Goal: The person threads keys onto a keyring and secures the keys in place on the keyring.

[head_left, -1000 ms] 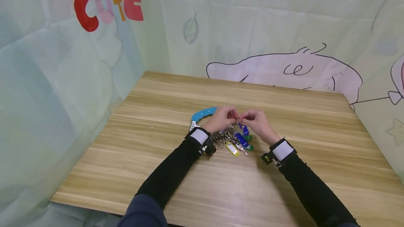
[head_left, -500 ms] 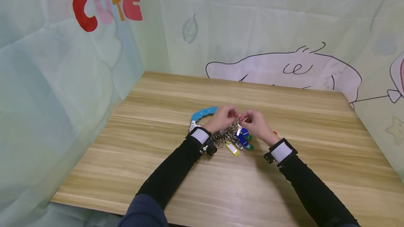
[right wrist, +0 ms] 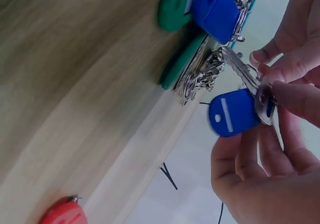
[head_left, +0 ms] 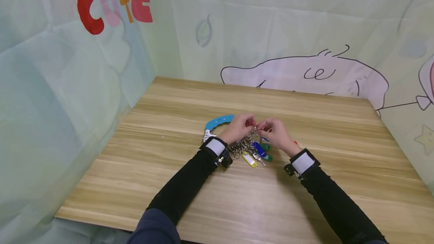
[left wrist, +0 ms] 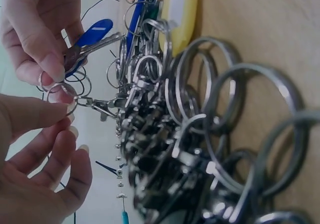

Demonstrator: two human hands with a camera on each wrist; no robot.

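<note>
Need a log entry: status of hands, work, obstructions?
Left hand pinching small silver metal ring. Right hand holding silver metal key with flat blue plastic tag. Possible snag: crowded silver metal rings alongside.

Wall backdrop (head_left: 51, 104) reads "CUTE" in big coloured letters (head_left: 113, 18). Yellow key tag's (head_left: 253, 165) label (head_left: 249, 159): too small to read.

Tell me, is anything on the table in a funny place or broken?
One red tag lies by itself on the table, apart from the metal bunch where the yellow tag and green tags lie. I see nothing spilled or broken.
</note>
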